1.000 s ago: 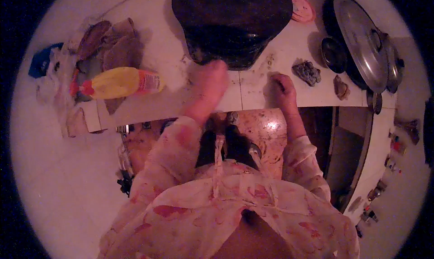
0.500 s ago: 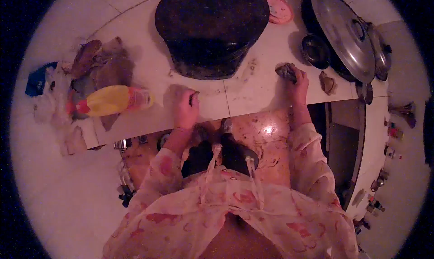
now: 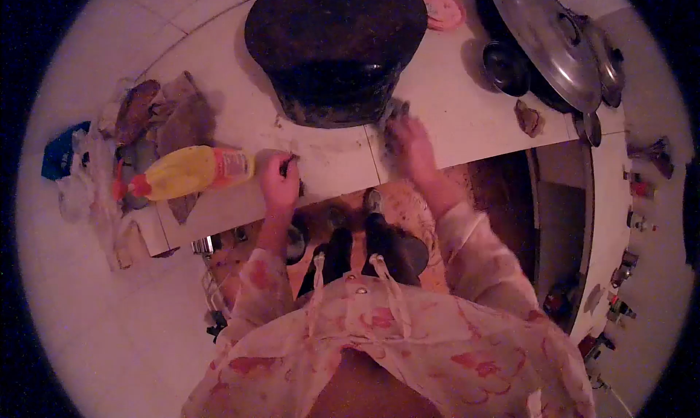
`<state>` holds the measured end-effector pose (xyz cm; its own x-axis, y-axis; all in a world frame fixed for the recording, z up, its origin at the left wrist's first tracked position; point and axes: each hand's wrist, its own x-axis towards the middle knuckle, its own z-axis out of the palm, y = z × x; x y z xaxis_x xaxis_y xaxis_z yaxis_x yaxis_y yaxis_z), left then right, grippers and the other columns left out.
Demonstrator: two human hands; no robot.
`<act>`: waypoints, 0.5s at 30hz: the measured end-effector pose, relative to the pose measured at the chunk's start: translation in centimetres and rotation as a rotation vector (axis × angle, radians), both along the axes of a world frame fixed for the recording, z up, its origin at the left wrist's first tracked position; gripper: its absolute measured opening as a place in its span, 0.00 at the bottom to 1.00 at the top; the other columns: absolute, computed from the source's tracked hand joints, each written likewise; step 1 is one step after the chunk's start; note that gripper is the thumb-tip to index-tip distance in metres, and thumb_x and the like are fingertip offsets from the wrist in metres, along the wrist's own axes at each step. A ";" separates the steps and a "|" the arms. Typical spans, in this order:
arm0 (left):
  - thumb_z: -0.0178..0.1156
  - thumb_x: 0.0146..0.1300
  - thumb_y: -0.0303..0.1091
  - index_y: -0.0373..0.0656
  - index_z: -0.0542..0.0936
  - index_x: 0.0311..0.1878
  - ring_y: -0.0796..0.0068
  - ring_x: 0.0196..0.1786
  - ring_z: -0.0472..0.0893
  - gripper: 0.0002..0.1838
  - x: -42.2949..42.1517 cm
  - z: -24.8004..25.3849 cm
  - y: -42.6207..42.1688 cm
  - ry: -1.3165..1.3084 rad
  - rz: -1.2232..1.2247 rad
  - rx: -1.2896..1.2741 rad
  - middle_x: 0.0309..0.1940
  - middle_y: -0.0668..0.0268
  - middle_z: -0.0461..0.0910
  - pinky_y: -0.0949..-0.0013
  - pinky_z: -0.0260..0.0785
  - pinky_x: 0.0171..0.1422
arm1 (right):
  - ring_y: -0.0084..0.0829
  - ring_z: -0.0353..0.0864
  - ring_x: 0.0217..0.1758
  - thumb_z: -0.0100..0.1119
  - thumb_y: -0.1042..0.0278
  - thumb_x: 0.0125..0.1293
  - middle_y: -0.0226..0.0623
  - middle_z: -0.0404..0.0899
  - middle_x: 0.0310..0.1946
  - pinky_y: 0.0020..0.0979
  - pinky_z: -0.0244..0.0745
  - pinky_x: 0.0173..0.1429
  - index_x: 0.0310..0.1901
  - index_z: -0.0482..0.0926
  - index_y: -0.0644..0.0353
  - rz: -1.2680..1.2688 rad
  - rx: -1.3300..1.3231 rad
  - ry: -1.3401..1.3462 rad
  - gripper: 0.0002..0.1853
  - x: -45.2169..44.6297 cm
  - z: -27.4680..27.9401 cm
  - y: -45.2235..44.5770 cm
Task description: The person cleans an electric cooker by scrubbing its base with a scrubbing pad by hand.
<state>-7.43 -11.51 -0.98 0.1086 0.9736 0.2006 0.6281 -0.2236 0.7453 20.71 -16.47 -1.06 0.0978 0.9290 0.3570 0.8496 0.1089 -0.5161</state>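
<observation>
On the pale tiled counter [image 3: 452,115], my right hand [image 3: 412,144] is closed over a crumpled dark-grey wad [image 3: 399,111], pressed down near the base of a large blackened pot [image 3: 328,60]. Whether the wad is a rag or a scouring pad I cannot tell. My left hand [image 3: 281,182] rests in a fist at the counter's front edge, with something small and dark showing at its fingers. Just left of that fist lies a yellow squeeze bottle [image 3: 193,171] with a red cap. Dark smudges mark the counter between my hands.
Crumpled cloths and plastic bags [image 3: 179,115] are heaped at the left. A lidded metal pan [image 3: 550,42], a small black bowl [image 3: 506,68] and a brown scrap [image 3: 529,119] are at the right. Behind the pot sits a pinkish-red disc [image 3: 443,11]. Open shelving [image 3: 561,214] lies below the counter.
My right hand has swept left with the grey wad, from near the brown scrap to beside the pot. My left fist has shifted slightly left and down; the whole view has tilted a little.
</observation>
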 end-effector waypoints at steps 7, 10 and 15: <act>0.57 0.52 0.23 0.37 0.76 0.38 0.70 0.39 0.76 0.08 0.9 1.6 -0.3 -0.151 0.030 -0.135 0.33 0.62 0.77 0.69 0.68 0.47 | 0.25 0.72 0.37 0.58 0.70 0.58 0.33 0.75 0.36 0.27 0.69 0.39 0.40 0.75 0.61 -0.159 0.052 0.731 0.09 -6.4 -1.4 -1.3; 0.56 0.52 0.23 0.37 0.76 0.38 0.70 0.39 0.76 0.08 0.8 1.1 -0.1 -0.111 -0.011 -0.137 0.34 0.62 0.77 0.70 0.67 0.47 | 0.23 0.72 0.37 0.55 0.67 0.61 0.33 0.76 0.34 0.25 0.69 0.43 0.40 0.74 0.63 -0.296 0.117 1.101 0.10 0.6 2.6 1.2; 0.56 0.51 0.24 0.37 0.76 0.38 0.70 0.38 0.76 0.09 0.6 0.5 -0.8 -0.134 -0.029 -0.140 0.33 0.63 0.77 0.70 0.67 0.47 | 0.37 0.72 0.47 0.55 0.67 0.60 0.44 0.73 0.44 0.33 0.66 0.55 0.47 0.71 0.65 -0.313 0.310 0.773 0.16 2.3 0.0 8.3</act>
<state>-6.83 -12.28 -0.47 0.1190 0.9898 0.0780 0.5160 -0.1287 0.8469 23.00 -8.13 -1.07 0.6485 0.6921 0.3169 0.2901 0.1601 -0.9435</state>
